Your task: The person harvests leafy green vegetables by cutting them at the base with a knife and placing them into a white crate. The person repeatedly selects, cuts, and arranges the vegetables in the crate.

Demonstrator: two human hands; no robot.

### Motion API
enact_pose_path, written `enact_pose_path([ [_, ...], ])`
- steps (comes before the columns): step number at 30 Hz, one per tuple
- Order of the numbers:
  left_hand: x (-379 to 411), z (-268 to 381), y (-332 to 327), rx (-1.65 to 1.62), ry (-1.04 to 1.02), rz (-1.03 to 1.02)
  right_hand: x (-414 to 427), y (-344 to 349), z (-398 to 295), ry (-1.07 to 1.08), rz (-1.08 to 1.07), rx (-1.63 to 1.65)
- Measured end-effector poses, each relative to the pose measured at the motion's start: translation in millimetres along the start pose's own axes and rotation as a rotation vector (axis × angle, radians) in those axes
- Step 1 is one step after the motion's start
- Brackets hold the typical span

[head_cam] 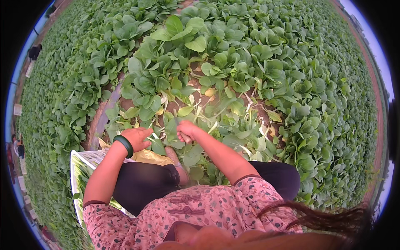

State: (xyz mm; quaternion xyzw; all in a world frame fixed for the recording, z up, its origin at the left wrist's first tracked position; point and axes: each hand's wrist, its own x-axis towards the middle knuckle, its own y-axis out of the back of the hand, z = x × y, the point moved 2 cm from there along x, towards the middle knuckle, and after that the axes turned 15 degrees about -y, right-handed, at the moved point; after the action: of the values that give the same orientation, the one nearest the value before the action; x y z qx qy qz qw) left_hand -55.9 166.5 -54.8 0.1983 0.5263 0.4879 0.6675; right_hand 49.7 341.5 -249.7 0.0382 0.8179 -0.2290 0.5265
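My right hand (187, 131) is closed around the light brown handle of a knife (186, 138). Its thin blade points away from me and blurs against the leaves. To the left, my left hand (137, 138) hovers with fingers apart, a dark green bangle (125, 145) on its wrist. Just beyond those fingertips lies a loose green leaf (158, 146) with a pale stalk; no hold on it shows. Cut leaves and pale stalks (213, 127) litter the soil around both hands. Ahead stand leafy green vegetable plants (179, 34), which look like bok choy.
A white plastic crate (73, 175) with greens inside stands against my left side. Yellowish sheeting (153, 157) lies beside my left knee. A grey strip (113, 99) runs along the soil at left. Dense plants (328, 131) border the right. People and pale crates are small at the far left.
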Motion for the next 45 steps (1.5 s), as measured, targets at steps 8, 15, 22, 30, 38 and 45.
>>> enact_pose_path([
  [8, 93.8, -53.6, -13.1, -0.077, -0.055, -0.084, 38.1, 13.1, -52.9, 0.018, 0.105, -0.378],
  [15, 170.9, -70.2, -15.8, -0.034, -0.271, 0.144, 99.3, 48.2, -90.9, 0.545, 0.664, -0.691],
  [22, 270.0, -127.6, 9.0, 0.179, -0.113, 0.672, 98.6, 92.4, -115.3, 0.251, 0.804, -0.371],
  [30, 255.8, -204.0, 12.2, 0.386, 0.304, 0.500, 86.8, 33.5, -100.2, 0.549, 0.427, -0.327],
  [38, 254.6, -226.2, -0.2, 0.237, 0.479, 0.452, 121.2, 34.5, -150.5, 0.412, 0.680, -0.472],
  [45, 257.0, -245.5, -6.4, 0.200, 0.474, 0.410, 133.7, 44.5, -166.3, 0.261, 0.707, -0.591],
])
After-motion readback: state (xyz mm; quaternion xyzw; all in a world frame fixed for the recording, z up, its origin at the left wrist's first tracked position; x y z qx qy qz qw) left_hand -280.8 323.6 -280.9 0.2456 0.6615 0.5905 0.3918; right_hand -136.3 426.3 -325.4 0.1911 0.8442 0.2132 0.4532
